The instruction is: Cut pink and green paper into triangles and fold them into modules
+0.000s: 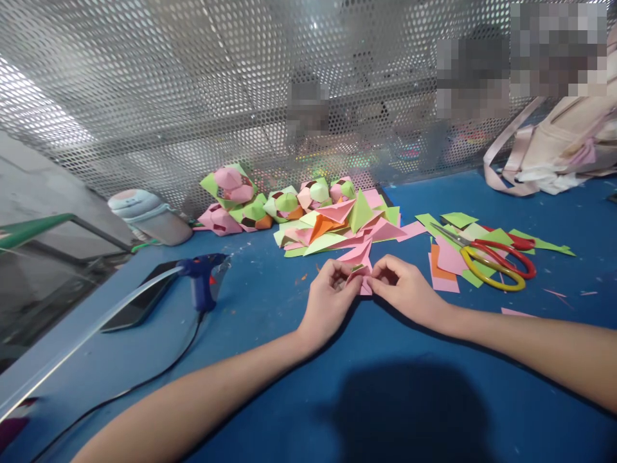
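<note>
Between my two hands is a small folded piece of pink paper (366,287), with a bit of green showing at its top. My left hand (332,292) is closed, pinching the paper between thumb and fingers. From the other side, the thumb and fingertips of my right hand (402,289) press together at the paper's right edge. Just beyond my fingers, a heap of folded pink, green and orange paper pieces (328,239) spreads over the blue table (289,399). My fingers partly hide the folds of the held piece.
Scissors (501,257) with red and yellow handles lie on paper scraps (441,283) at the right. A blue glue gun (202,283) with its cord rests left, beside a dark tablet-like slab (142,302). Folded paper balls (231,183) and a cup (159,222) stand by the perforated metal screen (193,96).
</note>
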The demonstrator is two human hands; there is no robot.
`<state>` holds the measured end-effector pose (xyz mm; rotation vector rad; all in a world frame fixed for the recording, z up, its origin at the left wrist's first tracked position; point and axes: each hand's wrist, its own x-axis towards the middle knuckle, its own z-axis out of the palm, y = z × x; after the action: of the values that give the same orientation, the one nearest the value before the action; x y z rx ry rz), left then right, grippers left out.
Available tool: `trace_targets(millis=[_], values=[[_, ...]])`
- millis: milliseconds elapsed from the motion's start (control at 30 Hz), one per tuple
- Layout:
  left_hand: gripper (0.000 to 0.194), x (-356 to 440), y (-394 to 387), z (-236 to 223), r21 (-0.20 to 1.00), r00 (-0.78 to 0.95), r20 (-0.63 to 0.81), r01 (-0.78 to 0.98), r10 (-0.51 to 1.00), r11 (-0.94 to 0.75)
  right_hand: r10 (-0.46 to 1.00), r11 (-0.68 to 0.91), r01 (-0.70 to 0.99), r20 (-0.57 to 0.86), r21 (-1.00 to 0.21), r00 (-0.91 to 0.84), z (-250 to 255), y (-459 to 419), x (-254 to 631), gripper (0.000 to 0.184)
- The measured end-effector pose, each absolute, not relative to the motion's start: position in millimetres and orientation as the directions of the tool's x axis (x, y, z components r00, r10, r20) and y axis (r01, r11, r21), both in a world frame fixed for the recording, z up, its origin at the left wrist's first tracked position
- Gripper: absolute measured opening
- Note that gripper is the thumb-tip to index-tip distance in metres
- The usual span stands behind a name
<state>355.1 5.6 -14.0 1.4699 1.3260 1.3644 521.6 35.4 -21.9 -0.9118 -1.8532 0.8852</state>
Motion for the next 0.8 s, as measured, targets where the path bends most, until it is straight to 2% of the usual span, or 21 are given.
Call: trace_targets(millis=[300,433,800], values=[[0.015,353,5,-15,0.937,0.067,0.231,0.253,0.971,-0.241,0.831,0.528,0.28,0.42,-0.801,-0.365,-16,43,527,0.009],[0.015,352,6,-17,0.925,0.094,0.226,0.29,0.97,-0.244,0.807,0.564,0.309,0.432,-0.765,-0.404,-11,48,534,0.008],[0.026,351,7,-21,0.943,0.133,0.208,0.235,0.969,-0.235,0.702,0.701,0.317,0.543,-0.638,-0.461,-15,47,533,0.013]])
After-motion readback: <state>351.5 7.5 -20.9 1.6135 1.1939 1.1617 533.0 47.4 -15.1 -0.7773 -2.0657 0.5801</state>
